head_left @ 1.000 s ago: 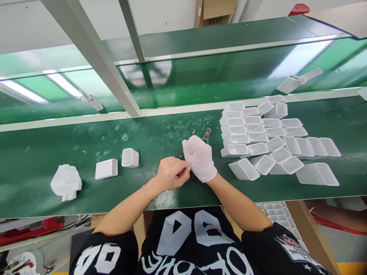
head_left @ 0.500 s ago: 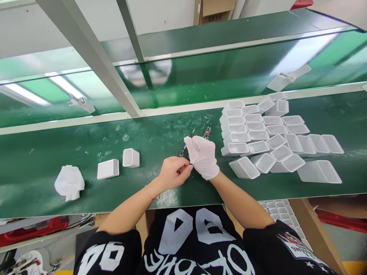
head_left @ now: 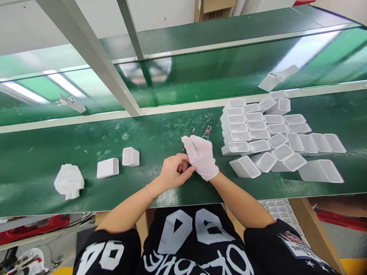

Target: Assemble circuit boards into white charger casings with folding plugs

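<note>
My right hand (head_left: 201, 157) wears a white glove, its fingers bunched together and pointing up and left, with nothing visible in them. Against the glove's palm side, my bare left hand (head_left: 175, 170) is closed, thumb and curled fingers pinching the glove near its edge. Beyond the gloved hand lie side cutters (head_left: 207, 131) with dark jaws and a slim pointed dark tool (head_left: 192, 132), both partly covered by that hand. Left of my hands stand a white open plastic box (head_left: 131, 157) and a second white box (head_left: 107, 168) on its side.
Many translucent white boxes (head_left: 258, 134) are grouped on the right of the green table (head_left: 160, 133). A crumpled white cloth-like piece (head_left: 69, 181) lies far left. A slanted metal post (head_left: 94, 57) rises at the back. Under the table's right edge, a carton (head_left: 315, 233) holds more boxes.
The gloved right hand has turned slightly and shifted a little left, covering more of the pointed tool. My left thumb has moved further onto the glove.
</note>
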A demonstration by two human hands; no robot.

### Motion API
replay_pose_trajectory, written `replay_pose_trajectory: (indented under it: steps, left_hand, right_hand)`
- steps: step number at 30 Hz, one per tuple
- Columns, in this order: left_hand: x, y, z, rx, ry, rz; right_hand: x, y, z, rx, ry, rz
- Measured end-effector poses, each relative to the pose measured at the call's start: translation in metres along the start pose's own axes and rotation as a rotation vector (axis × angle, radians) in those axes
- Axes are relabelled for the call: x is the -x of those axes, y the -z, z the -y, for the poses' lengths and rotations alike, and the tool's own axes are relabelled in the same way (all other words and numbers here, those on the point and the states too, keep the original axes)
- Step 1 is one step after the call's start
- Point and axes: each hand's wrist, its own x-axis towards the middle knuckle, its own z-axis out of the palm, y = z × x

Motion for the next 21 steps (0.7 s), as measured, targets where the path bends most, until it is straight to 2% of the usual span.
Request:
replay_pose_trajectory:
  steps: [4,12,17,21]
  left_hand:
    - [0.0,0.001,-0.001,-0.026,0.007,-0.031]
    - [-0.004,0.008,-0.012,-0.086,-0.12,-0.009]
    - [-0.007,0.01,-0.01,-0.096,-0.135,-0.007]
    - [-0.008,0.012,-0.005,-0.088,-0.106,-0.025]
  right_hand:
    - [0.0,-0.002,0.0,-0.026,-0.064,-0.024]
    - [0.001,-0.008,0.001,-0.112,-0.118,0.014]
    - [0.0,-0.008,0.0,-0.255,-0.177,0.034]
    - [0.0,-0.008,-0.001,-0.463,-0.255,0.08]
